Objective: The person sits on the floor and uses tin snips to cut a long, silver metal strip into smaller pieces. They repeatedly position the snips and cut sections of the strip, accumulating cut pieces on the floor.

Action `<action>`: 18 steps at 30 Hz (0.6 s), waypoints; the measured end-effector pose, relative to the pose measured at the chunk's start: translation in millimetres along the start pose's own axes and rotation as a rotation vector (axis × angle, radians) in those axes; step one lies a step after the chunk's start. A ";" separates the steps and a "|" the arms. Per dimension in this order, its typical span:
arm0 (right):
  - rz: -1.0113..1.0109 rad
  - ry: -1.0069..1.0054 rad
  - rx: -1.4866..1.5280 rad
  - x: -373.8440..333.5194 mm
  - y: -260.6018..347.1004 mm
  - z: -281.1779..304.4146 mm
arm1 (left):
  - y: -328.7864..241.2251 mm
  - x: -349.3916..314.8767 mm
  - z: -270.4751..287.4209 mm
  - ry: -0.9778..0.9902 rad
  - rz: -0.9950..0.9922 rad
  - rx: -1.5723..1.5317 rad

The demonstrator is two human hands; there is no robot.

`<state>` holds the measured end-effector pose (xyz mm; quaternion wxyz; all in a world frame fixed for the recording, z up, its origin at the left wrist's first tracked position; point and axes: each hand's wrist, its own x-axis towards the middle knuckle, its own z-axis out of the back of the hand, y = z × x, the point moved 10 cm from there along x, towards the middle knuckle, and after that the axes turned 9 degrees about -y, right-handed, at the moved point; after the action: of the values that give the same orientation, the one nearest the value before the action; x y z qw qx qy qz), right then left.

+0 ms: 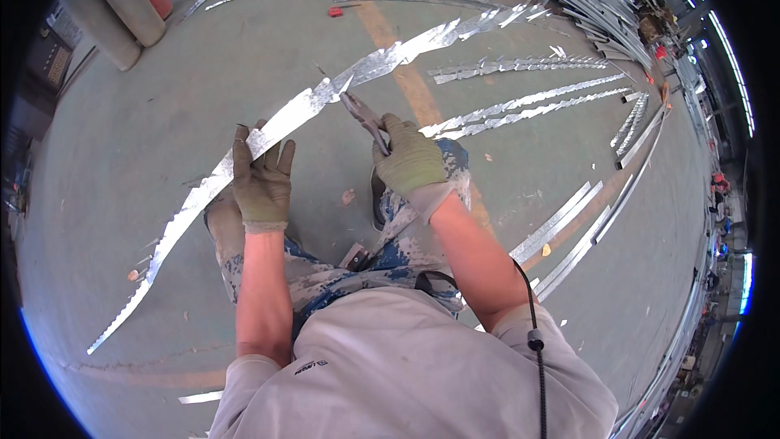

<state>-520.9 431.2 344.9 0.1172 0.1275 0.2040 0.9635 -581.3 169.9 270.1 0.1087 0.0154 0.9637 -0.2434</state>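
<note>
A long, shiny sheet-metal strip runs diagonally across the view, from the lower left to the upper right. Cuts and bent-up tabs line its edges. My left hand, in a dirty olive work glove, holds the strip left of centre, fingers partly spread around it. In my right hand, also gloved, is a pair of dark, worn metal snips. Their tip meets the strip's near edge, close to a raised tab. Whether the blades are parted there is too small to tell.
Notched metal strips lie on the floor to the right, with plain strips nearer me. A large pile of metal lengths fills the far right. Round pillars stand far left. A small red object lies ahead.
</note>
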 end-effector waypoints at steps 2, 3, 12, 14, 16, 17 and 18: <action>-0.052 0.023 0.019 2.4 -8.9 7.7 | 9.7 -0.9 -4.1 0.051 0.064 -0.023; -0.076 0.040 0.030 3.2 -12.5 9.3 | 16.9 1.0 -0.8 0.037 0.113 -0.058; -0.081 0.048 -0.107 -0.4 -38.0 -17.1 | 44.2 23.7 13.8 0.100 0.232 -0.070; -0.110 0.126 -0.175 -2.0 -44.7 -28.5 | 47.7 19.9 17.3 0.024 0.241 -0.029; -0.117 0.130 -0.201 -4.7 -45.5 -32.9 | 50.6 17.3 19.2 -0.042 0.254 -0.004; -0.123 0.128 -0.218 -4.6 -47.6 -32.9 | 53.0 17.8 19.4 -0.037 0.259 0.004; -0.129 0.169 -0.198 -4.5 -51.3 -37.6 | 55.0 18.0 20.2 -0.033 0.265 0.011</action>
<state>-518.8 462.0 289.1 0.1732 0.0206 0.1250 0.9767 -590.2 208.4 223.2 0.1558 0.1393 0.9498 -0.2326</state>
